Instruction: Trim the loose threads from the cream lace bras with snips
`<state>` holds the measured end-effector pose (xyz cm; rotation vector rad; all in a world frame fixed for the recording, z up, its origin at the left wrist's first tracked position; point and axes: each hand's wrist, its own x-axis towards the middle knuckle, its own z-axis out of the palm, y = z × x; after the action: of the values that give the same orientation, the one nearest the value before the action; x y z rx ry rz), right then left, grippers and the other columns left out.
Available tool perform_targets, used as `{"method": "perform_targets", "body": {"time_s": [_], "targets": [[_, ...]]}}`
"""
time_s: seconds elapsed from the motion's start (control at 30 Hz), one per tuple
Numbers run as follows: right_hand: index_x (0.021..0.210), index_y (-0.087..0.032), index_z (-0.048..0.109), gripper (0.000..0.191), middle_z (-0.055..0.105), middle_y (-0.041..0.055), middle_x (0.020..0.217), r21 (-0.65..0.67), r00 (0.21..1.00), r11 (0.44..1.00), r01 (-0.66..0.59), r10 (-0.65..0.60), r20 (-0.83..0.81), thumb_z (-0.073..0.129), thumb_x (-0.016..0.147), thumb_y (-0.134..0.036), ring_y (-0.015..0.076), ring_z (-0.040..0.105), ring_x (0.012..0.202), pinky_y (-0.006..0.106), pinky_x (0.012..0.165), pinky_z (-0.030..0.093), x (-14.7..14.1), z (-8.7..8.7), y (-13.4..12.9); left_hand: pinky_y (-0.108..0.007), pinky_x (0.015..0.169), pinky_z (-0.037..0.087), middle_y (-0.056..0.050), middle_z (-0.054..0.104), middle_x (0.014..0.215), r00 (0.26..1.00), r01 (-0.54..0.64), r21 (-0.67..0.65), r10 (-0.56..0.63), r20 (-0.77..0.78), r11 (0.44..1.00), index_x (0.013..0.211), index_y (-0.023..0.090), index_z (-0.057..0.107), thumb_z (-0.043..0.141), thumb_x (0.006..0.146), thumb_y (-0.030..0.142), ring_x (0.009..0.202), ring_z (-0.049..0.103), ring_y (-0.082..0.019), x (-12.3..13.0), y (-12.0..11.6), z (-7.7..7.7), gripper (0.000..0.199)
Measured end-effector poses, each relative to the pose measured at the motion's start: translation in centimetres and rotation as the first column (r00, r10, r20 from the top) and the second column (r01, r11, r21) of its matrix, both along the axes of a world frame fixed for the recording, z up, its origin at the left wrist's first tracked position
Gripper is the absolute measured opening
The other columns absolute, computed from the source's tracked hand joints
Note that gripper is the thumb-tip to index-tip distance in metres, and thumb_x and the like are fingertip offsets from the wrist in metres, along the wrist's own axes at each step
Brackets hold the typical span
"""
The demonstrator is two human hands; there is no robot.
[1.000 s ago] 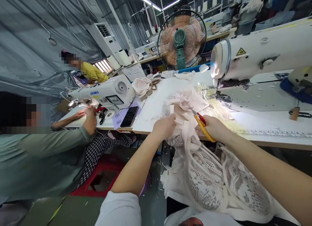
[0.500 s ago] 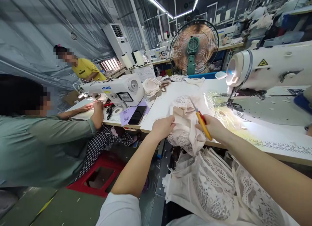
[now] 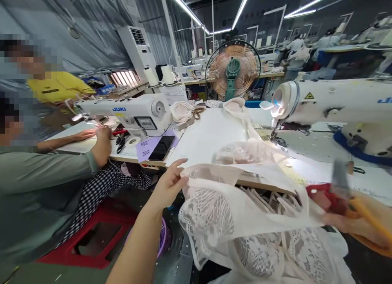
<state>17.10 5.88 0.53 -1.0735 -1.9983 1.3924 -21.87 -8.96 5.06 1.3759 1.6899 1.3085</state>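
My left hand (image 3: 169,184) pinches the edge of a pale lace garment (image 3: 208,208) at the table's front edge. The cloth stretches to the right toward my right hand (image 3: 346,214), which is blurred by motion. That hand holds orange and red handled scissors (image 3: 364,222) and appears to grip the cloth's right end too. The scissors' blades are smeared and point upward. More lace pieces (image 3: 263,251) lie below, over my lap. Another part of the pale fabric (image 3: 239,151) rests on the white table (image 3: 208,130).
A white sewing machine (image 3: 333,98) stands on the right, another (image 3: 128,112) on the left, near a phone (image 3: 161,148). A person in green sits at the left, with one in yellow behind. A fan (image 3: 232,69) stands beyond the table.
My hands have moved apart, the left one to the left and down, the right one to the right and down. The garment is now spread between them. The view has shifted.
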Motion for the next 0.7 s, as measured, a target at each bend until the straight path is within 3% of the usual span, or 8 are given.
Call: {"method": "perform_targets", "body": {"time_s": [0.07, 0.1, 0.2, 0.3, 0.4, 0.53, 0.7], "targets": [[0.063, -0.024, 0.053, 0.029, 0.050, 0.0008, 0.062, -0.081, 0.985, 0.989, -0.121, 0.129, 0.113, 0.073, 0.067, -0.044, 0.0140, 0.046, 0.052, 0.027, 0.046, 0.041, -0.7, 0.3, -0.7, -0.025, 0.069, 0.048, -0.004, 0.068, 0.087, 0.999, 0.002, -0.038, -0.004, -0.036, 0.999, 0.113, 0.017, 0.057, 0.064, 0.077, 0.036, 0.078, 0.061, -0.016, 0.5, 0.0, -0.1, 0.041], [0.062, -0.024, 0.050, 0.030, 0.048, -0.0012, 0.060, -0.107, 0.979, 0.986, -0.125, 0.140, 0.148, 0.073, 0.068, -0.042, 0.0124, 0.043, 0.051, 0.026, 0.046, 0.038, -1.3, 0.3, -0.7, -0.027, 0.072, 0.049, -0.006, 0.069, 0.093, 0.998, -0.018, -0.045, 0.015, -0.066, 0.999, 0.109, 0.016, 0.061, 0.064, 0.076, 0.037, 0.083, 0.062, -0.017, 0.6, 0.0, -0.2, 0.040], [0.064, -0.023, 0.050, 0.032, 0.049, -0.0032, 0.059, -0.210, 0.984, 0.975, -0.072, 0.104, 0.143, 0.073, 0.067, -0.045, 0.0110, 0.044, 0.051, 0.024, 0.046, 0.037, -2.9, -0.1, 0.2, -0.029, 0.075, 0.051, -0.009, 0.070, 0.103, 0.991, -0.075, -0.048, 0.070, -0.111, 0.996, 0.102, 0.016, 0.067, 0.065, 0.075, 0.043, 0.090, 0.063, -0.021, 0.5, 0.1, -0.3, 0.038], [0.076, -0.021, 0.058, 0.036, 0.059, 0.0005, 0.075, -0.367, 0.995, 0.928, -0.061, 0.083, 0.047, 0.070, 0.069, -0.055, 0.0127, 0.054, 0.058, 0.025, 0.052, 0.044, -4.4, -1.1, 1.2, -0.029, 0.076, 0.052, -0.009, 0.071, 0.104, 0.993, -0.076, -0.044, 0.072, -0.098, 0.996, 0.103, 0.017, 0.069, 0.065, 0.076, 0.045, 0.091, 0.064, -0.022, 0.5, -0.1, 0.0, 0.038], [0.078, -0.020, 0.057, 0.039, 0.061, 0.0021, 0.079, -0.458, 1.000, 0.889, -0.006, 0.006, -0.002, 0.072, 0.067, -0.053, 0.0127, 0.055, 0.056, 0.026, 0.051, 0.045, -6.2, -1.9, 1.5, -0.028, 0.078, 0.053, -0.008, 0.071, 0.102, 0.996, -0.078, -0.025, 0.077, -0.053, 0.997, 0.101, 0.018, 0.070, 0.065, 0.077, 0.043, 0.092, 0.065, -0.021, 0.9, -0.3, 0.4, 0.035], [0.077, -0.020, 0.055, 0.035, 0.064, 0.0031, 0.085, -0.471, 0.993, 0.881, 0.052, -0.096, -0.071, 0.078, 0.060, -0.039, 0.0115, 0.054, 0.051, 0.028, 0.047, 0.044, -8.6, -2.4, 1.0, -0.026, 0.078, 0.053, -0.006, 0.072, 0.101, 0.995, -0.078, -0.001, 0.077, 0.056, 0.997, 0.101, 0.020, 0.071, 0.068, 0.076, 0.041, 0.091, 0.065, -0.019, 1.4, -0.6, 0.5, 0.032], [0.071, -0.023, 0.045, 0.039, 0.053, -0.0050, 0.057, -0.412, 0.946, 0.904, 0.116, -0.228, -0.233, 0.076, 0.059, -0.042, 0.0142, 0.056, 0.052, 0.028, 0.051, 0.044, -10.0, -1.8, 1.7, -0.027, 0.083, 0.052, -0.007, 0.071, 0.105, 0.986, -0.163, -0.039, 0.164, 0.030, 0.986, 0.102, 0.020, 0.071, 0.070, 0.073, 0.044, 0.096, 0.065, -0.021, 0.1, -0.5, 0.4, 0.038]]}}
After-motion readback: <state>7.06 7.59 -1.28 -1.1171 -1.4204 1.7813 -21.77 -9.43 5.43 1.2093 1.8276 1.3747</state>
